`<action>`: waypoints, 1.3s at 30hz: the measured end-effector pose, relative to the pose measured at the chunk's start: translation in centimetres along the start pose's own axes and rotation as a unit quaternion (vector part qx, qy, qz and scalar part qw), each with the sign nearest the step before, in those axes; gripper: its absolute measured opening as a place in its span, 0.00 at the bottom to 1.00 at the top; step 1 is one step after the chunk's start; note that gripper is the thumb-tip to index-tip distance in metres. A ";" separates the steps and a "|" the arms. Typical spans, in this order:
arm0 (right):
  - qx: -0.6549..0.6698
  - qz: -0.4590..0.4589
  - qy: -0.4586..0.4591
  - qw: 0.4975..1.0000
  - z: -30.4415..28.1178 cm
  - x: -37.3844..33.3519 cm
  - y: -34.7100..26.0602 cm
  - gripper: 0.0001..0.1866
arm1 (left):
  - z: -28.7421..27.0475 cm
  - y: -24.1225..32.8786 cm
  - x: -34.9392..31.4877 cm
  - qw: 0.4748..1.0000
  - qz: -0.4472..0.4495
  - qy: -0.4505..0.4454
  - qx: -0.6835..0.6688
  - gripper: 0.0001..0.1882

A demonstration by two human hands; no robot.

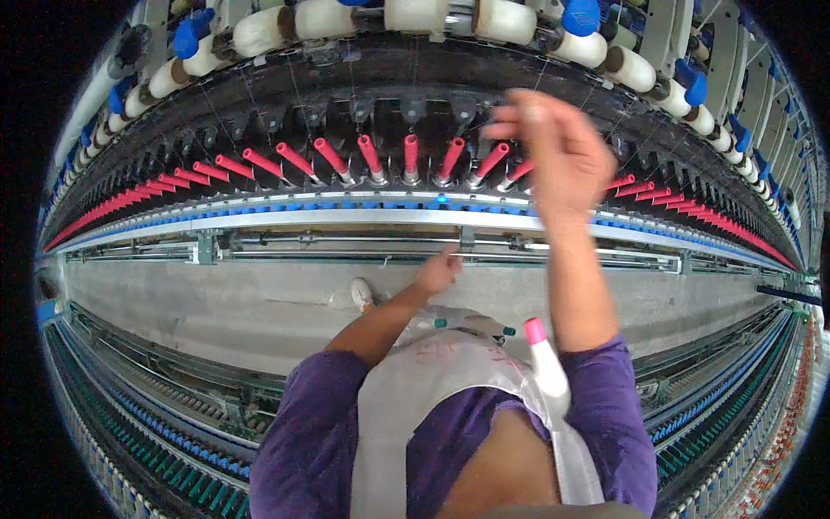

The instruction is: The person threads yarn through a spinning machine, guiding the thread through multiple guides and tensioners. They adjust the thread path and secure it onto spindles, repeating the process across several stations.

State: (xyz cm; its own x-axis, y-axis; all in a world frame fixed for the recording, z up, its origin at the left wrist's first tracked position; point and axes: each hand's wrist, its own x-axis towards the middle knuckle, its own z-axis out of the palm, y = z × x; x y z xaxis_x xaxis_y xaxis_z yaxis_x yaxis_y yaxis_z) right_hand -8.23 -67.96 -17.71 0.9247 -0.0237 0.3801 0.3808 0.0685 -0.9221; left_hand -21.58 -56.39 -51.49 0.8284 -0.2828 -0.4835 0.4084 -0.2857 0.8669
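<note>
My right hand [566, 151] is raised over a row of pink bobbin tubes [411, 154] standing on the spindles of a spinning machine. Its fingers are bent together near the black thread guides [464, 111]; slight blur hides whatever may be between them. Lower down, my left hand [439, 272] hangs beside the metal rail [346, 254], index finger stretched out and the others loosely curled, with nothing visible in it. Against my light apron [450, 368] rests a white yarn bobbin [546, 372] with a pink end, touched by neither hand.
White rollers [415, 15] with blue caps [581, 16] curve along the top of the machine. A silver rail [346, 216] runs below the spindles. Another machine with green tubes [194, 484] stands behind me, across the grey floor [207, 298]. My shoe [361, 294] shows beside the apron.
</note>
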 end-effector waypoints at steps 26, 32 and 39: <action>-0.632 -0.399 0.019 0.665 8.1 14.7 -12.4 0.03 | -4.0 27.7 -19.3 0.767 0.268 -0.545 -0.210 0.24; -0.877 -0.137 -0.095 0.451 9.1 18.7 -12.3 0.08 | -5.7 27.3 -19.9 0.807 0.247 -0.491 -0.214 0.24; -0.867 -0.201 -0.085 0.448 10.1 16.3 -14.8 0.07 | -7.3 24.0 -20.3 0.840 0.212 -0.398 -0.302 0.22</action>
State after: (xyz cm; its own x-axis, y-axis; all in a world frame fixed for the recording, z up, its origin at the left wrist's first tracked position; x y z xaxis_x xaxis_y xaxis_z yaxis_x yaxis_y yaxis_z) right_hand 1.20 -59.31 2.86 0.8226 0.3993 0.4048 0.0827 -0.7884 0.6096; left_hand -25.79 -50.80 -19.94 0.5276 -0.8333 0.1653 0.4611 0.4443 0.7681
